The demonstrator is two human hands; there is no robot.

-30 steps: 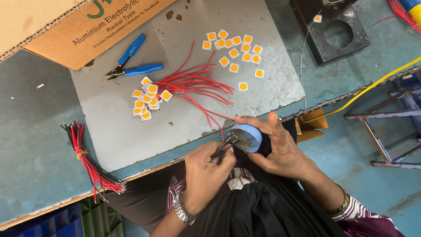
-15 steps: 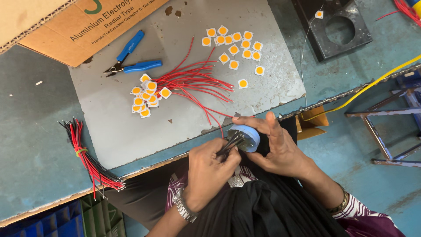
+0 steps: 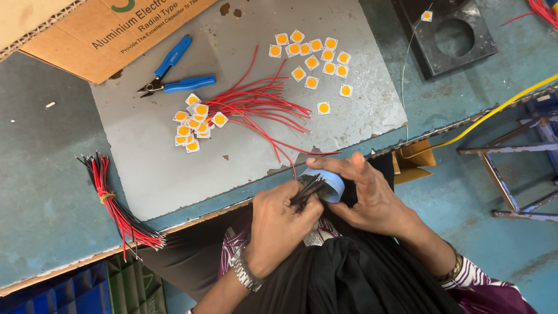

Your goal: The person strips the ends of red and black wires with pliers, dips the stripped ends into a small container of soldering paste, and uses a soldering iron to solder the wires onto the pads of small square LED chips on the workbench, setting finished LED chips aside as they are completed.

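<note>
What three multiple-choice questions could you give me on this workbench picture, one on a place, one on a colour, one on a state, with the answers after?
1. Where do the cutting pliers lie?
A. On the grey sheet, near the cardboard box
B. On the floor by the stool
C. In the person's lap

2. What colour is the tape roll held in the right hand?
A. Yellow
B. Blue
C. Green

3. How are the plier handles?
A. Shut tight together
B. Spread apart
C. Taped together

Answers:
1. A, the pliers rest at the sheet's upper left, just under the box.
2. B, a light blue ring shows between the right fingers.
3. B, the two blue handles splay in a V.

The left hand pinches a bunch of dark wires against the roll.
</note>
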